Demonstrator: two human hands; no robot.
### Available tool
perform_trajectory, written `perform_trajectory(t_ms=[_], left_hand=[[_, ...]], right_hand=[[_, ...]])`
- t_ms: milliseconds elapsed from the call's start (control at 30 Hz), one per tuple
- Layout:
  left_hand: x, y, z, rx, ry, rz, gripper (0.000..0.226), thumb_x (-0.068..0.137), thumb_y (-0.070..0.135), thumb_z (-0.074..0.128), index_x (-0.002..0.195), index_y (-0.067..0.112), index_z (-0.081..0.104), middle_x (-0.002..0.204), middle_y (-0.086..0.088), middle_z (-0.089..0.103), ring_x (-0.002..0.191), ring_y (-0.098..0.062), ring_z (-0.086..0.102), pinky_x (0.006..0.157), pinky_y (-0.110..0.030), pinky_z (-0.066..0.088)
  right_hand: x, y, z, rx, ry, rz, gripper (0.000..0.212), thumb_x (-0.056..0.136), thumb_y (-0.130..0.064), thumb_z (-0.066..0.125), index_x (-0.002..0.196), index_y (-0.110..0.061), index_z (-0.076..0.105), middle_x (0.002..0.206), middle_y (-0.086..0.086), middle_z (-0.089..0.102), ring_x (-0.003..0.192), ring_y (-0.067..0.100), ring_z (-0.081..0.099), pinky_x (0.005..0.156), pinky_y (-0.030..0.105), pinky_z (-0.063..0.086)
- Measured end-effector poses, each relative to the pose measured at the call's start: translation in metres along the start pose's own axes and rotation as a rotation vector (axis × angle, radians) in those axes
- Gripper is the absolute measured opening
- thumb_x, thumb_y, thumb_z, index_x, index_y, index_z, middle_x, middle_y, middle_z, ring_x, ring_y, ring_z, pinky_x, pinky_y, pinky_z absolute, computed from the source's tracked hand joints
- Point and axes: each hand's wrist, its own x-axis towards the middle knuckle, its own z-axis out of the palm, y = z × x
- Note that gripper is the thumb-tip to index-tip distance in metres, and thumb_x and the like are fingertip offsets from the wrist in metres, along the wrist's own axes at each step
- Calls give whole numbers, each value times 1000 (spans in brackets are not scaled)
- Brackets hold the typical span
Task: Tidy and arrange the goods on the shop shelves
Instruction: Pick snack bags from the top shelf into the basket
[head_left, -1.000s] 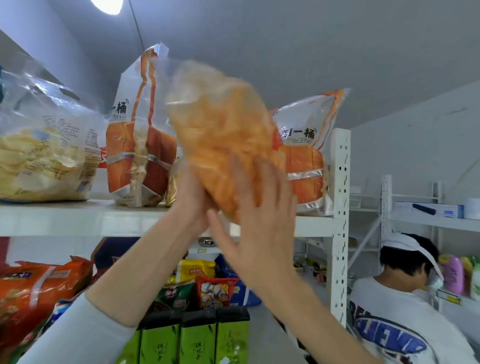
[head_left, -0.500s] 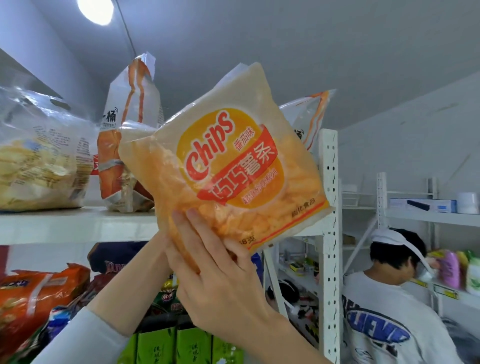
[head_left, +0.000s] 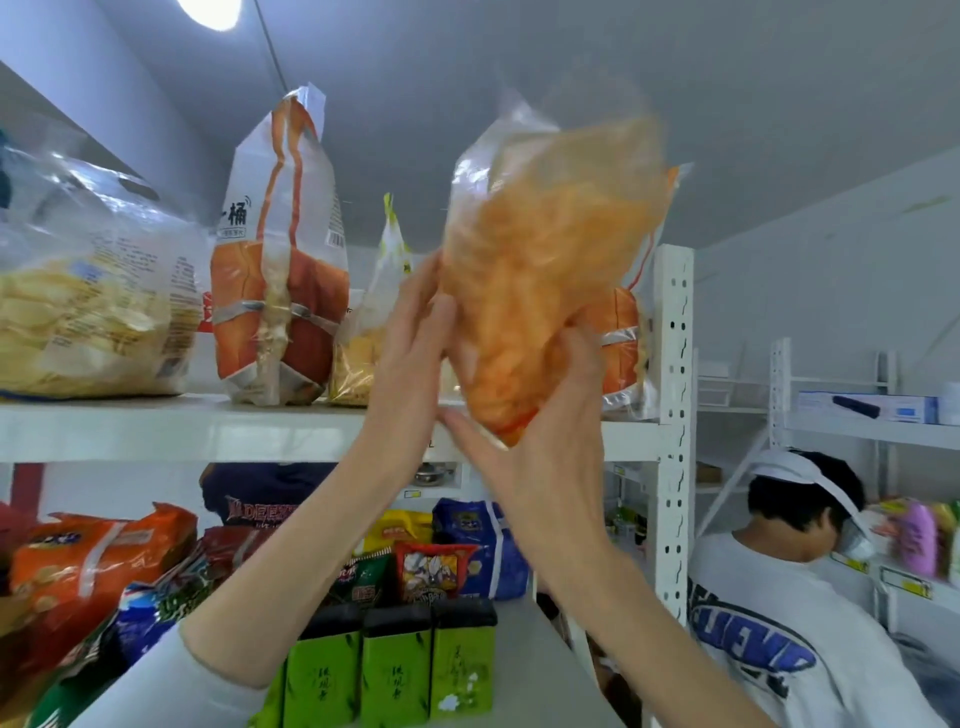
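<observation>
Your left hand (head_left: 410, 358) and right hand (head_left: 545, 447) clasp the blurred chip bag (head_left: 540, 270) at frame centre, above the top shelf (head_left: 208, 428). An orange-and-white bag (head_left: 280, 270) stands left of it; another person (head_left: 789, 597) bends at lower right.

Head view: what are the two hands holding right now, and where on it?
A clear plastic bag of orange chips, held at its lower end: right hand cupped beneath it, left hand flat against its left side.
</observation>
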Motion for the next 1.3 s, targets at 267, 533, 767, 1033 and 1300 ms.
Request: perform_trajectory(t_ms=[267,533,767,1033,1300], left_hand=[[-58,-21,21,447,-327,178,35,110,20,39,136,30,60,157,19,34,151,-9,24,124,-40,25],[-42,-29,9,522,-292,110,28,105,20,49,127,32,61,152,22,40,144,0,34,116,-32,38],[-32,-42,-45,780,-269,22,27,102,17,47,120,35,56,138,19,44,131,-1,42,103,-25,41],[-27,-33,-136,662,-35,-217,37,99,1,44,102,29,67,116,5,59,80,-10,58,65,-14,45],[-30,-18,-188,756,104,-108,38,93,1,47,93,32,69,102,15,67,99,-5,61,85,-47,57]], right_hand=[[24,43,-3,255,240,388,95,85,-49,78,158,-34,18,148,-10,52,126,9,58,103,46,53],[57,58,35,-155,186,100,76,96,-47,53,160,-24,16,153,6,39,140,11,40,116,29,36],[80,88,108,-642,-283,92,88,100,-43,58,163,-27,-1,149,27,34,134,45,39,103,56,43],[74,37,163,-754,-142,36,45,93,-13,44,137,-4,51,138,23,49,124,42,46,97,53,42],[123,4,237,-299,-223,466,98,96,-61,54,160,-2,9,156,28,36,142,45,37,113,56,32]])
